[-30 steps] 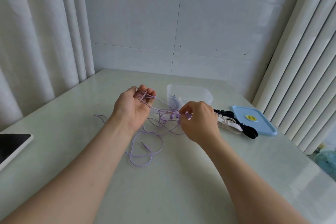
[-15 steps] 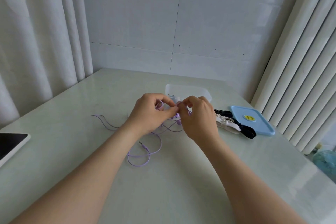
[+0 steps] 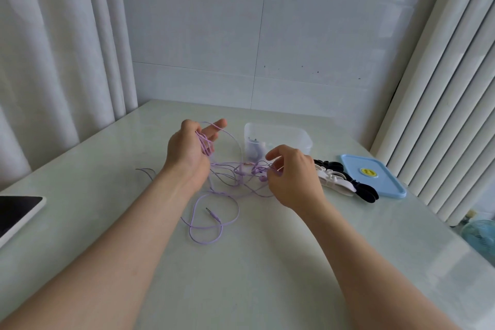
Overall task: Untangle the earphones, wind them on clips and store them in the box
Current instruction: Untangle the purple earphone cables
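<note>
The earphones [image 3: 230, 185] lie mid-frame, a purple tangle on the table. The left hand [image 3: 187, 151], joined with the right half a second ago, has pulled up-left gripping several strands. The right hand [image 3: 294, 177] pinches cord by the buds. I judge the knot is loosening. The box [image 3: 300, 132] behind holds something greyish I cannot identify, and its lid [image 3: 372, 177] lies off at the right.

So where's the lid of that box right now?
In the head view the blue lid lies flat on the table at the right, just beside the black and white clips and apart from the clear box.
</note>
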A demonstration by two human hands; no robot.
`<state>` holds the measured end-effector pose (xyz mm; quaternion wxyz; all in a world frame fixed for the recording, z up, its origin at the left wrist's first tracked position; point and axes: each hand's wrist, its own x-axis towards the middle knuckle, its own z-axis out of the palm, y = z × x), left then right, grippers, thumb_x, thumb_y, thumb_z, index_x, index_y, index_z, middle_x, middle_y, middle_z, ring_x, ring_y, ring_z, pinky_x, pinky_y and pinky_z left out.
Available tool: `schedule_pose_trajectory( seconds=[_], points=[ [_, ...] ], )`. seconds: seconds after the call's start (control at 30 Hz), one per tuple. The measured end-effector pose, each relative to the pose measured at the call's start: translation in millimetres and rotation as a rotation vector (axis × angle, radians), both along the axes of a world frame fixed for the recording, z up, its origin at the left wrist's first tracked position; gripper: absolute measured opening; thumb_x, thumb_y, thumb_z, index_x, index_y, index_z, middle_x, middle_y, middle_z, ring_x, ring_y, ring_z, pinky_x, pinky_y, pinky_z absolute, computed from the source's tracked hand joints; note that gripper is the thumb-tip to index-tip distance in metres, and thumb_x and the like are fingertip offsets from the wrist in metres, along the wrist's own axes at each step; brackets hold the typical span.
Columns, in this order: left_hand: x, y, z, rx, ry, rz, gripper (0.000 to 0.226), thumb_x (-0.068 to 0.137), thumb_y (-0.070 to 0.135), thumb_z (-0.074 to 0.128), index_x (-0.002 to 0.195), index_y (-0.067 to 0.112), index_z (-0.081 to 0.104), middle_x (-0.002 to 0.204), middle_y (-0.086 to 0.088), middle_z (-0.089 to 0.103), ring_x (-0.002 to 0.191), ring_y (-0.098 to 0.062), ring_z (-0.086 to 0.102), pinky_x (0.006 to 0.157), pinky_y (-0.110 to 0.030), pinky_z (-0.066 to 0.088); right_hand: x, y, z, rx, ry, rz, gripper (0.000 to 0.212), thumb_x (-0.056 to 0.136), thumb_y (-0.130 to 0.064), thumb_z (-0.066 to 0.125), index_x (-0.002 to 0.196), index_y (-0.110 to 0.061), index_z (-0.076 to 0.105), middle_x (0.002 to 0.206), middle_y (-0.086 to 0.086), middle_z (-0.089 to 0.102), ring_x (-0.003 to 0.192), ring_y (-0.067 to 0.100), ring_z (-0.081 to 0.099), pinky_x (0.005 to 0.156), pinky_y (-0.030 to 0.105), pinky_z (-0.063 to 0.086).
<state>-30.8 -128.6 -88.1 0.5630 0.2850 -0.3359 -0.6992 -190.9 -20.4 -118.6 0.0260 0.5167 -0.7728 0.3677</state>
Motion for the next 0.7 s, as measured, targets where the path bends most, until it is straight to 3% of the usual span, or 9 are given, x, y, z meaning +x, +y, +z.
schedule_pose_trajectory(
  seconds=[0.07, 0.1, 0.17, 0.27, 0.33, 0.37, 0.53, 0.63, 0.7],
  points=[
    [-1.2, -0.1, -1.9, -0.049, -0.034, 0.044, 0.020, 0.099, 0.007, 0.039, 0.081, 0.016, 0.040, 0.064, -0.006, 0.062, 0.064, -0.022, 0.057, 0.060, -0.030, 0.040, -0.6, -1.2, 0.7, -0.056, -0.009, -0.011, 0.023, 0.093, -0.008, 0.060, 0.108, -0.020, 0.074, 0.078, -0.009, 0.067, 0.088, 0.024, 0.067, 0.075, 0.035, 0.055],
    [-1.2, 1.0, -4.1, -0.158, -0.200, 0.116, 0.020, 0.099, 0.010, 0.041, 0.080, 0.016, 0.041, 0.062, 0.000, 0.052, 0.059, -0.019, 0.051, 0.060, -0.031, 0.039, -0.5, -1.4, 1.6, -0.087, -0.020, -0.020, 0.022, 0.095, -0.009, 0.059, 0.106, -0.020, 0.075, 0.077, -0.009, 0.068, 0.085, 0.024, 0.068, 0.075, 0.036, 0.056],
    [-0.6, 4.8, -10.8, -0.425, -0.555, 0.268, 0.013, 0.099, 0.018, 0.050, 0.089, 0.017, 0.042, 0.068, 0.005, 0.046, 0.058, -0.015, 0.043, 0.059, -0.031, 0.038, -1.5, -1.3, 2.5, -0.155, -0.048, -0.033, 0.022, 0.096, -0.010, 0.057, 0.104, -0.022, 0.074, 0.076, -0.008, 0.071, 0.079, 0.024, 0.070, 0.072, 0.040, 0.058],
    [3.0, 15.3, -13.9, -0.772, -0.749, 0.430, 0.018, 0.098, 0.014, 0.057, 0.110, 0.015, 0.045, 0.079, 0.000, 0.049, 0.068, -0.009, 0.054, 0.066, -0.015, 0.043, -4.2, 0.3, 6.5, -0.239, -0.058, -0.074, 0.020, 0.099, -0.013, 0.055, 0.104, -0.023, 0.070, 0.075, -0.010, 0.069, 0.077, 0.026, 0.069, 0.072, 0.042, 0.057],
    [5.2, 15.4, -15.9, -0.973, -0.892, 0.488, 0.024, 0.094, 0.005, 0.055, 0.114, 0.018, 0.053, 0.090, 0.001, 0.050, 0.083, -0.018, 0.062, 0.082, -0.029, 0.052, -7.5, 0.3, 7.5, -0.281, -0.066, -0.097, 0.018, 0.102, -0.016, 0.052, 0.105, -0.025, 0.067, 0.075, -0.010, 0.069, 0.078, 0.027, 0.069, 0.073, 0.042, 0.056],
    [6.2, 12.7, -16.4, -1.030, -0.986, 0.492, 0.027, 0.091, 0.002, 0.055, 0.111, 0.020, 0.059, 0.094, 0.001, 0.049, 0.083, -0.022, 0.060, 0.082, -0.037, 0.051, -8.6, -0.5, 7.7, -0.292, -0.069, -0.111, 0.016, 0.102, -0.017, 0.051, 0.106, -0.026, 0.064, 0.077, -0.009, 0.070, 0.081, 0.028, 0.069, 0.074, 0.043, 0.055],
    [10.4, 8.3, -21.0, -0.999, -1.490, 0.403, 0.032, 0.084, 0.006, 0.054, 0.081, 0.029, 0.077, 0.101, 0.002, 0.040, 0.100, -0.026, 0.045, 0.080, -0.036, 0.022, -13.4, 0.5, 8.6, -0.390, -0.048, -0.173, 0.012, 0.104, -0.016, 0.046, 0.112, -0.024, 0.044, 0.074, -0.005, 0.069, 0.073, 0.036, 0.063, 0.062, 0.044, 0.050],
    [14.6, 6.7, -18.4, -1.013, -1.633, 0.411, 0.026, 0.087, 0.017, 0.051, 0.072, 0.023, 0.071, 0.102, 0.002, 0.041, 0.101, -0.030, 0.037, 0.077, -0.037, 0.020, -16.5, 3.4, 11.9, -0.382, -0.044, -0.224, 0.011, 0.104, -0.018, 0.042, 0.107, -0.028, 0.043, 0.072, -0.001, 0.067, 0.067, 0.038, 0.061, 0.056, 0.043, 0.048],
    [14.3, 9.1, -15.8, -1.013, -1.679, 0.359, 0.030, 0.089, 0.038, 0.054, 0.067, 0.025, 0.069, 0.100, 0.006, 0.040, 0.102, -0.027, 0.032, 0.078, -0.037, 0.019, -18.1, 4.1, 12.5, -0.358, -0.081, -0.238, 0.010, 0.104, -0.019, 0.043, 0.107, -0.028, 0.046, 0.076, 0.000, 0.069, 0.071, 0.036, 0.061, 0.059, 0.042, 0.048]
  ],
)
